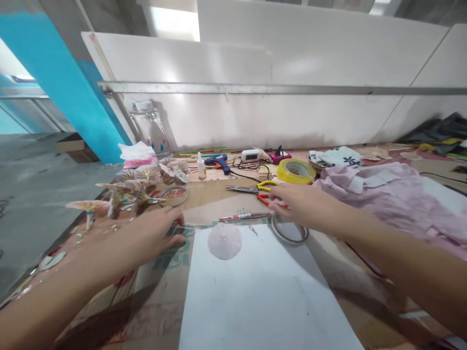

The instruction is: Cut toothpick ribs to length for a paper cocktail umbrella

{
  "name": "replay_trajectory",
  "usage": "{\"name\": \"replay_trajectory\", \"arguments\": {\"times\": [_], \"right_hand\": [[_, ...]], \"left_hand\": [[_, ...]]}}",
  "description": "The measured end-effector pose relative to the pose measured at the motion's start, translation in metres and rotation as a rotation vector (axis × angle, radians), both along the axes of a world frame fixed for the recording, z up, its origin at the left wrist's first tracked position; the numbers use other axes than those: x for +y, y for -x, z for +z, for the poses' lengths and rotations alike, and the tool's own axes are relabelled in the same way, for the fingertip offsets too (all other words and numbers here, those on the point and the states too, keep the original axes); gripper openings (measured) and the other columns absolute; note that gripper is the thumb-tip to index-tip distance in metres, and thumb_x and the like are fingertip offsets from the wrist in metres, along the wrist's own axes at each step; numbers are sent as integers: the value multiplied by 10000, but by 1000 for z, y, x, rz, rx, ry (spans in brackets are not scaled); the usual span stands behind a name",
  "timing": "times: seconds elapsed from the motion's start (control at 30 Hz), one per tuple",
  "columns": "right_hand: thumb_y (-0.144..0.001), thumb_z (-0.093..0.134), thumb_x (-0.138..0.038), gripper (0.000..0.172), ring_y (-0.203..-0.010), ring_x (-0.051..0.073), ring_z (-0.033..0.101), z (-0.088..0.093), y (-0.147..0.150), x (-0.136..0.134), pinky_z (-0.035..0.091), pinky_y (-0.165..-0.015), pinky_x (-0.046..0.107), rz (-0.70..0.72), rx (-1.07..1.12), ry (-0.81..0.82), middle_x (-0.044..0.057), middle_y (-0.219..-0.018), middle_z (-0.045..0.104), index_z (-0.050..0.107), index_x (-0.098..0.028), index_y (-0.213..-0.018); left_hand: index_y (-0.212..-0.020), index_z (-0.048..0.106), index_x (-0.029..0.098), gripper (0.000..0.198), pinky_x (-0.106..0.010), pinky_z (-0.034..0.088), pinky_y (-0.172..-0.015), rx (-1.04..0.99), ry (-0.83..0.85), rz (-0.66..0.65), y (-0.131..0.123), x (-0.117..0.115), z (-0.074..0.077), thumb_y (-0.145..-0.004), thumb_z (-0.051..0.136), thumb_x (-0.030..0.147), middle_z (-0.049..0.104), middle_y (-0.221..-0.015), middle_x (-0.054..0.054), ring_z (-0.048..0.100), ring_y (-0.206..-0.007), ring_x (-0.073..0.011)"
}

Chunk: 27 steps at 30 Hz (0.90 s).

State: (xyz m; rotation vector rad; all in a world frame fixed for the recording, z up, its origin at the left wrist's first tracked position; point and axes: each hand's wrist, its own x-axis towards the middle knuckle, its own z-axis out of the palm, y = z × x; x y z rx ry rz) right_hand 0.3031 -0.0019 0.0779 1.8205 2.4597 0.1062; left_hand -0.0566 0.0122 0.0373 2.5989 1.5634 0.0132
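Note:
A pair of scissors (242, 189) with one yellow and one red handle lies on the cardboard, blades to the left. My right hand (294, 199) has its fingers closed at the handles. My left hand (160, 231) rests low over the cardboard, thumb and fingers apart, holding nothing visible. Between my hands, a round pale pink paper disc (224, 241) lies at the top of a white sheet (255, 291). Just beyond the sheet is a pen (244, 217). A thin tape ring (290, 232) sits at the sheet's upper right, below my right hand.
Small paper parasols (138, 192) crowd the left edge. Farther back are a glass jug (150, 129), a small white bottle (201, 166), a blue glue gun (219, 163) and a yellow tape roll (296, 171). Pink cloth (386, 199) is heaped at right. A white wall panel (255, 116) rises behind.

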Motion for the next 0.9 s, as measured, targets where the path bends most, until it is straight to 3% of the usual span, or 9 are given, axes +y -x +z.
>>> {"name": "replay_trajectory", "arguments": {"times": [0.07, 0.13, 0.23, 0.4, 0.5, 0.6, 0.77, 0.9], "right_hand": [[-993, 534, -333, 175, -883, 236, 681, 5, 28, -5, 339, -620, 308, 102, 51, 15, 64, -985, 740, 663, -217, -973], [-1002, 529, -312, 179, -870, 231, 674, 7, 51, -9, 317, -610, 312, 136, 80, 42, 58, -965, 743, 671, -213, -957], [-1010, 519, -269, 238, -762, 200, 634, 2, 73, -12, 273, -585, 318, 185, 104, 61, 56, -851, 727, 660, -192, -834], [-1020, 523, -296, 278, -668, 160, 543, -37, 76, -2, 282, -605, 293, 330, 337, -108, 36, -745, 665, 627, -174, -793], [-1005, 527, -259, 230, -710, 177, 548, -66, 69, 10, 326, -658, 299, 408, 460, -237, 55, -770, 659, 631, -163, -824], [-1008, 534, -247, 200, -752, 189, 555, -82, 67, 18, 359, -701, 311, 450, 511, -275, 67, -816, 660, 640, -158, -864], [-993, 572, -197, 117, -807, 198, 557, -86, 71, 18, 374, -729, 317, 450, 470, -279, 77, -893, 657, 659, -150, -931], [-1007, 551, -182, 133, -842, 206, 553, -86, 71, 17, 372, -741, 326, 421, 394, -283, 77, -922, 650, 663, -153, -940]], "left_hand": [[-993, 702, 228, 198, -390, 492, -777, 78, -28, -15, -7, -4, 8, -891, 613, 374, 729, -1103, -101, 696, -959, -316], [-1004, 723, 230, 229, -393, 497, -792, 81, -59, -60, -16, -8, 10, -946, 559, 380, 734, -1083, -93, 695, -957, -301], [-976, 730, 209, 273, -363, 506, -820, -113, -124, -237, -31, -16, 0, -1006, 477, 305, 751, -981, -73, 692, -926, -241], [-1023, 721, 204, 220, -362, 519, -904, -285, -254, -528, -48, -27, -26, -996, 580, 372, 754, -1092, -65, 684, -995, -222], [-1067, 712, 199, 243, -379, 534, -903, -328, -244, -556, -49, -30, -35, -992, 592, 397, 739, -1088, -74, 683, -991, -228], [-1139, 702, 217, 242, -400, 543, -900, -328, -235, -544, -48, -32, -38, -1006, 563, 363, 732, -1126, -76, 683, -1016, -241], [-1168, 674, 224, 203, -395, 518, -985, -365, -238, -611, -48, -32, -40, -995, 577, 269, 739, -1190, -49, 672, -1086, -225], [-1081, 668, 226, 128, -371, 504, -961, -413, -244, -611, -50, -31, -41, -984, 584, 226, 744, -1125, -33, 666, -1046, -206]]}}
